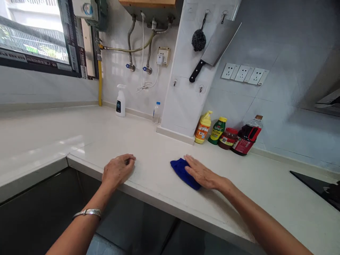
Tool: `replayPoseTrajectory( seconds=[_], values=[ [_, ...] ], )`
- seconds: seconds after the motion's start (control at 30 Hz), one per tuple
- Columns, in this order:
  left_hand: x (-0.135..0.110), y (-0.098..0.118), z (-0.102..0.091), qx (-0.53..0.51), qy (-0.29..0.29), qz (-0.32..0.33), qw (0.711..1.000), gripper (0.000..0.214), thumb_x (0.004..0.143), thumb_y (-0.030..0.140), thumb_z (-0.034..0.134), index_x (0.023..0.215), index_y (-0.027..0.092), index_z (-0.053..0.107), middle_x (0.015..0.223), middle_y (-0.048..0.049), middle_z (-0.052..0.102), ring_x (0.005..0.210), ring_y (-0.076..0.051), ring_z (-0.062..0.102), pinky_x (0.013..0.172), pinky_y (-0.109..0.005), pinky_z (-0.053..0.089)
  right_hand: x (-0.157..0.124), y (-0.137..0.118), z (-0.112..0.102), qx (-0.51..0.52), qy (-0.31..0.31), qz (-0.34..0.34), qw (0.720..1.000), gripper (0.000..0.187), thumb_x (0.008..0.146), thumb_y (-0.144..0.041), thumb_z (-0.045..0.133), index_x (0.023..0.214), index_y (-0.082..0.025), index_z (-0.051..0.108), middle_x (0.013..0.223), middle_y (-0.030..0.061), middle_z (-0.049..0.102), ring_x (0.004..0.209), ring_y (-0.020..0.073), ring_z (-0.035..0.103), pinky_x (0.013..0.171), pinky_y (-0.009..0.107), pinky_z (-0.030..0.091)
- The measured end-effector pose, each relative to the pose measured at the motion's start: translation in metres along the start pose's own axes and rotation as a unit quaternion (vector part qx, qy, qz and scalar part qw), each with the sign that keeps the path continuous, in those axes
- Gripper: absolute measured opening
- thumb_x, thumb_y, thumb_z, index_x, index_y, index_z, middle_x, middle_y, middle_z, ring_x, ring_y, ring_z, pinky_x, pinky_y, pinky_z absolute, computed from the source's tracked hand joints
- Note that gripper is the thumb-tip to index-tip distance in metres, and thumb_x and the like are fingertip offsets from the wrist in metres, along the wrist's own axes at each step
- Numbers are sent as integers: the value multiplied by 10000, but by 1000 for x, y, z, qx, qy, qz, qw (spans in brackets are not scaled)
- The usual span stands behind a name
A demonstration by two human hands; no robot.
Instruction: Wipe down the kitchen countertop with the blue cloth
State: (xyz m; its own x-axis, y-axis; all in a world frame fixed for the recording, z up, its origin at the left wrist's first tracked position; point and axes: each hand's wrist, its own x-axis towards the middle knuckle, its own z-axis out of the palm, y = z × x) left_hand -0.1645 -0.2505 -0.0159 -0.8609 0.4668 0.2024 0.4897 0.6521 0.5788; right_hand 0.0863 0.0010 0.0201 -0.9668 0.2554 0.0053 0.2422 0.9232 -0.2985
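On the white countertop (156, 173), a folded dark blue cleaning cloth (183, 173) lies partly beneath my right hand (200, 173). That hand holds the cloth against the surface, its palm down and its fingers stretched forward and close together. The cloth's right part is hidden under the palm. My left hand (118, 168) rests near the counter's front edge, left of the cloth and apart from it. Its fingers are curled in with the thumb close to them, and nothing shows in them. A silver bracelet (91, 212) circles the left wrist.
Along the wall stand a white spray bottle (120, 102), a clear bottle (156, 113), a yellow pump bottle (203, 129), a green bottle (217, 131), a red-lidded jar (228, 139) and a dark sauce jug (245, 138). A cleaver (219, 42) hangs above. A black hob (316, 186) lies right.
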Motion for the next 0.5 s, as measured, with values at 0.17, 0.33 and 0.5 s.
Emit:
replayPoseTrajectory(
  seconds=[0.17,0.33,0.5],
  values=[
    [1,4,-3,2,-9,-36,999,404,885,423,463,1143,332,761,1213,-37,743,1139,-324,655,980,-431,498,-3,-3,-26,-47,169,-31,984,799,1038,-653,124,1660,-154,157,1714,55,77,1583,216,43,1305,446,24],
    [0,6,-9,28,-23,-33,999,428,909,436,431,1181,329,744,1279,-34,717,1164,-340,637,996,-455,489,11,-11,24,-28,6,9,1000,797,1040,-644,100,1655,-143,185,1706,78,122,1582,219,67,1295,448,34],
    [9,-1,-10,58,-45,-26,997,486,920,484,406,1270,319,700,1358,-34,677,1198,-349,616,1014,-452,477,-34,-7,28,-11,-11,8,1000,796,1039,-656,196,1661,-160,145,1713,64,81,1583,214,43,1294,425,14]
  ],
)
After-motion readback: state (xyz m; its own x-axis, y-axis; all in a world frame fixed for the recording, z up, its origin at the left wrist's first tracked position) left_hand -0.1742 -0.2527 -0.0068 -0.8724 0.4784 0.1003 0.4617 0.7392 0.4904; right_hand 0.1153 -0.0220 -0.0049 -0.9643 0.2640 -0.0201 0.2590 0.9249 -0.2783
